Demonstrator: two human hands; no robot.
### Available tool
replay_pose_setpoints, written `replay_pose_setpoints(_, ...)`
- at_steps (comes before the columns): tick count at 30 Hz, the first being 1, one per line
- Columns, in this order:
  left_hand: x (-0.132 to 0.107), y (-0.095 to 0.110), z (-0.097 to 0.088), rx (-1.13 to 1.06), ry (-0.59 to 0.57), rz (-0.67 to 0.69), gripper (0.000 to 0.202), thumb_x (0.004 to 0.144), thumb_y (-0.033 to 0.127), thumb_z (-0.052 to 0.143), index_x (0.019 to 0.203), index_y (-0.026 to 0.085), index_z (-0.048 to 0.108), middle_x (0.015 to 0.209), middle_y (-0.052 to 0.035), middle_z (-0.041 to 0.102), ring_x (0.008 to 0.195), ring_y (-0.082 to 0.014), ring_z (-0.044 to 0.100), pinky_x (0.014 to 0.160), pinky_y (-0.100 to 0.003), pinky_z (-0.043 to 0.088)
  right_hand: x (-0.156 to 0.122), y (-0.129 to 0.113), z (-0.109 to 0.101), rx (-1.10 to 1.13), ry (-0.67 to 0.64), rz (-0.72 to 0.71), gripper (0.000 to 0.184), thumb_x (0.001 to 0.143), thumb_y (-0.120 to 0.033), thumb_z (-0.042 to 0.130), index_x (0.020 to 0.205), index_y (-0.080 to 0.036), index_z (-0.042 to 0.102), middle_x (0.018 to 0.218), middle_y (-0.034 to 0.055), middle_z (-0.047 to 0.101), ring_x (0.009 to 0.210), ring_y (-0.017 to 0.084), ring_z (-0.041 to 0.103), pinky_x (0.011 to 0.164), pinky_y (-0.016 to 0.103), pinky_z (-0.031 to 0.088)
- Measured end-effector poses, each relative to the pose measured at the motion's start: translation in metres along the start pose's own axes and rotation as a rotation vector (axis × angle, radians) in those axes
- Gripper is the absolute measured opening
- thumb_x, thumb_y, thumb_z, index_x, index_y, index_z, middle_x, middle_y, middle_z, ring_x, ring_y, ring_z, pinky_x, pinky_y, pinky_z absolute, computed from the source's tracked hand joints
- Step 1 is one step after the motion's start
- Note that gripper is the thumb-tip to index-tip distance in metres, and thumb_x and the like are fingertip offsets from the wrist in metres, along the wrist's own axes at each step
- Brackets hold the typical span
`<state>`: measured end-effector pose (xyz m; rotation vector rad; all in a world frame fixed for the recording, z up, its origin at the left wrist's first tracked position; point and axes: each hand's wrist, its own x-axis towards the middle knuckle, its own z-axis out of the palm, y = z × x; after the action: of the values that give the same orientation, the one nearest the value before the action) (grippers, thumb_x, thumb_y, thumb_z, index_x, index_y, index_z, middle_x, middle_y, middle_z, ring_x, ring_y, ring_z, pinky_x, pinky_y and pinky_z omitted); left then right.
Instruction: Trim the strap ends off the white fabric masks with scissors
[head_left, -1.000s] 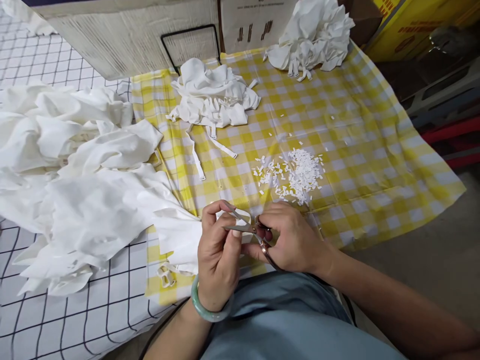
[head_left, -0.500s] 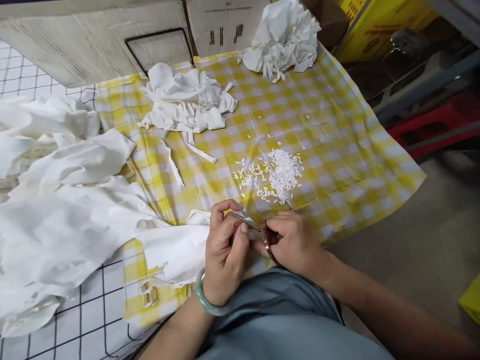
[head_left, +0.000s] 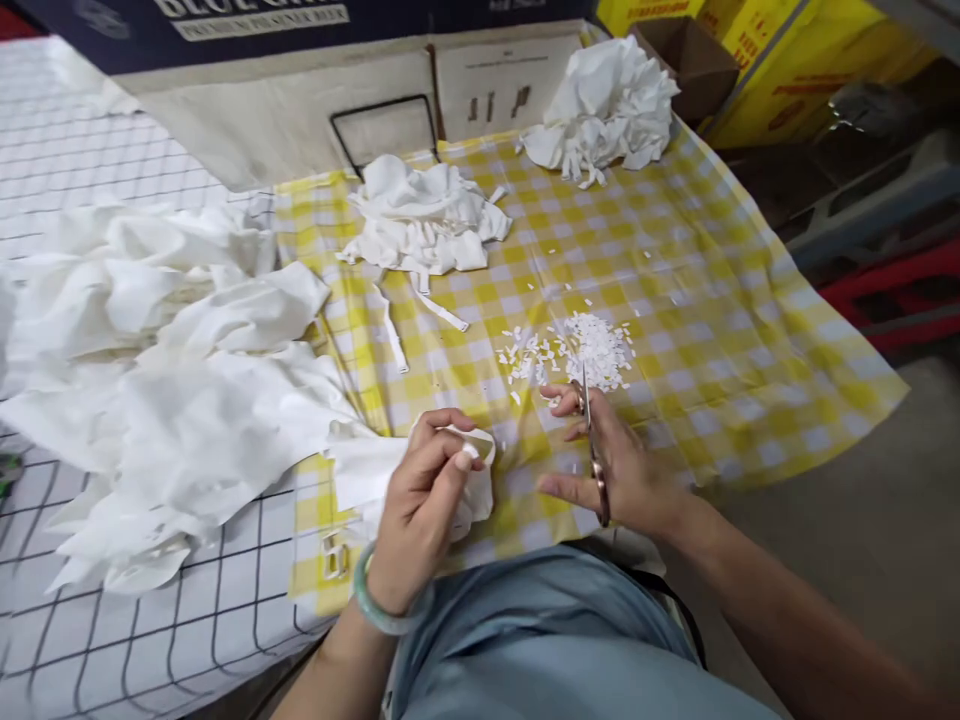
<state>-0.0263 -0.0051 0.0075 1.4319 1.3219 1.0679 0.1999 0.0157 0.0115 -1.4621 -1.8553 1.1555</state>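
Observation:
My left hand (head_left: 431,490), with a green bangle at the wrist, pinches the edge of a piece of white fabric (head_left: 360,465). A narrow white loop of it shows at the fingertips. To the right, my right hand (head_left: 619,460) carries scissors (head_left: 592,440) hooked on its fingers, the blades pointing away from me and the thumb stretched apart. Just beyond the scissors is a heap of small white clippings (head_left: 604,345), with looser bits scattered to its left. Two thin white strips (head_left: 442,308) trail from a crumpled white fabric pile (head_left: 427,215) farther back.
A large heap of white fabric (head_left: 202,400) spreads over the grid-patterned cloth at left. Another white bundle (head_left: 607,100) lies at the back right of the yellow checked cloth (head_left: 712,330). A cardboard carton (head_left: 285,130) stands behind; red and grey stools (head_left: 900,270) are at right.
My right hand has drawn the scissors away from my left fingertips to the right, and its fingers have spread. My left hand still pinches the fabric. The view has shifted.

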Motion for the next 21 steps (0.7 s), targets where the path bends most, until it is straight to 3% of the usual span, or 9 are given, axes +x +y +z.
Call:
replay_pose_setpoints(2,-0.013,-0.005,-0.029,0.267,0.125,0.036,0.017,0.094,0.023,0.050,0.079,0.018,0.057,0.106,-0.0088,0.055,0.110,-0.0225,0.052,0.095,-0.036,0.042,0.004,-0.005,0.015,-0.016,-0.079,-0.105,0.056,0.073,-0.037,0.078,0.113,-0.026,0.041,0.138,0.0117,0.048,0.122,0.026,0.052,0.099,0.042,0.047)
replay_pose_setpoints(4,-0.030,-0.015,-0.051,0.516,0.206,0.035,0.011,0.087,0.027,0.061,0.087,0.018,0.055,0.115,-0.0118,0.054,0.115,-0.0271,0.052,0.100,-0.042,0.042,0.008,-0.012,0.040,-0.041,-0.170,-0.238,0.054,0.073,-0.028,0.076,0.114,-0.024,0.040,0.135,0.0135,0.049,0.125,0.027,0.049,0.104,0.044,0.042)
replay_pose_setpoints(6,-0.047,-0.024,-0.061,0.613,0.160,0.004,0.033,0.079,0.031,0.070,0.105,0.018,0.054,0.123,-0.0159,0.053,0.120,-0.0326,0.051,0.102,-0.049,0.043,0.013,-0.020,0.068,-0.082,-0.250,-0.363,0.045,0.071,-0.016,0.070,0.108,-0.021,0.044,0.124,0.0140,0.056,0.117,0.028,0.052,0.100,0.044,0.044)
replay_pose_setpoints(8,-0.055,-0.027,-0.061,0.545,0.030,-0.028,0.048,0.080,0.028,0.066,0.124,0.018,0.049,0.126,-0.0173,0.056,0.118,-0.0320,0.055,0.099,-0.047,0.047,0.020,-0.029,0.091,-0.095,-0.279,-0.404,0.036,0.065,-0.006,0.062,0.094,-0.021,0.046,0.102,0.0090,0.061,0.097,0.025,0.057,0.086,0.040,0.048)
replay_pose_setpoints(11,-0.044,-0.013,-0.057,0.387,-0.038,-0.039,0.039,0.088,0.019,0.053,0.126,0.022,0.051,0.112,-0.0119,0.065,0.098,-0.0240,0.065,0.084,-0.036,0.055,0.041,-0.049,0.099,0.055,-0.252,-0.313,0.034,0.058,-0.001,0.053,0.081,-0.022,0.042,0.080,-0.0012,0.054,0.073,0.016,0.052,0.066,0.027,0.044)
replay_pose_setpoints(14,-0.005,0.025,-0.064,0.357,0.132,0.083,0.027,0.086,0.015,0.052,0.111,0.023,0.060,0.095,-0.0057,0.067,0.081,-0.0190,0.064,0.073,-0.030,0.053,0.078,-0.084,0.076,0.303,-0.149,-0.283,0.030,0.063,-0.006,0.054,0.085,-0.023,0.043,0.076,-0.0044,0.050,0.067,0.012,0.049,0.058,0.022,0.040)
replay_pose_setpoints(16,0.038,0.055,-0.075,0.342,0.252,0.220,0.025,0.085,0.015,0.053,0.108,0.022,0.061,0.093,-0.0041,0.066,0.081,-0.0172,0.062,0.072,-0.028,0.051,0.114,-0.115,0.051,0.427,-0.050,-0.357,0.029,0.066,-0.011,0.056,0.089,-0.024,0.043,0.077,-0.0045,0.050,0.066,0.012,0.049,0.056,0.022,0.040)
replay_pose_setpoints(18,0.092,0.083,-0.087,0.293,0.353,0.340,0.023,0.083,0.016,0.057,0.105,0.019,0.063,0.092,-0.0036,0.066,0.080,-0.0161,0.061,0.071,-0.026,0.050,0.158,-0.146,0.024,0.421,0.081,-0.481,0.028,0.066,-0.015,0.060,0.088,-0.024,0.043,0.076,-0.0047,0.050,0.065,0.012,0.048,0.058,0.023,0.041)
replay_pose_setpoints(21,0.170,0.102,-0.097,0.237,0.331,0.355,0.033,0.084,0.018,0.058,0.117,0.015,0.058,0.099,-0.0060,0.067,0.082,-0.0166,0.063,0.073,-0.028,0.052,0.227,-0.172,-0.012,0.277,0.342,-0.572,0.028,0.067,-0.017,0.061,0.085,-0.024,0.041,0.075,-0.0048,0.049,0.066,0.013,0.049,0.061,0.026,0.043)
